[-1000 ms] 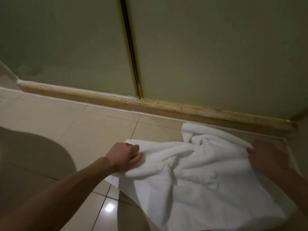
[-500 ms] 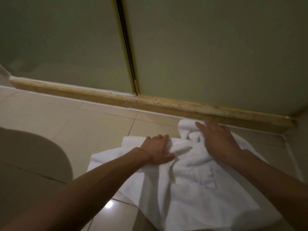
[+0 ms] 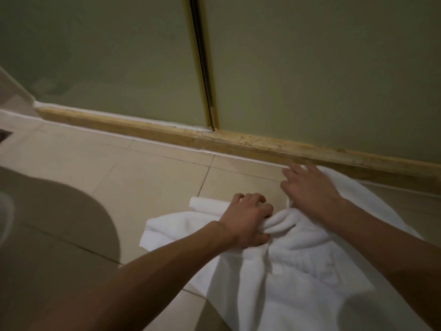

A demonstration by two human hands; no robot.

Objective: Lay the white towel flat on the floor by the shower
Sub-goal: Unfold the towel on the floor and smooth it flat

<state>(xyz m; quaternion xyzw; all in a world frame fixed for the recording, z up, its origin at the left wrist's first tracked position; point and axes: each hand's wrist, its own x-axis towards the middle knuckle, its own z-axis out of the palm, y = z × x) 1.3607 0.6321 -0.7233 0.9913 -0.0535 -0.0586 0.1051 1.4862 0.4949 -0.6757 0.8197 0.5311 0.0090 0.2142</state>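
The white towel lies rumpled on the beige tiled floor, its far edge close to the shower's wooden threshold. My left hand is clenched on a bunched fold near the towel's middle. My right hand rests flat on the towel's far part, fingers spread and pointing toward the threshold. A rolled corner of the towel pokes out to the left of my left hand. Both forearms reach in from the bottom of the view and cover parts of the towel.
Frosted shower glass with a gold-framed door seam rises behind the threshold. A dark floor drain sits at the far left edge. A large shadow falls over the left tiles.
My right hand slid from the towel's right side to its far edge by the threshold. My left hand moved right and bunched a fold. The towel shifted closer to the shower.
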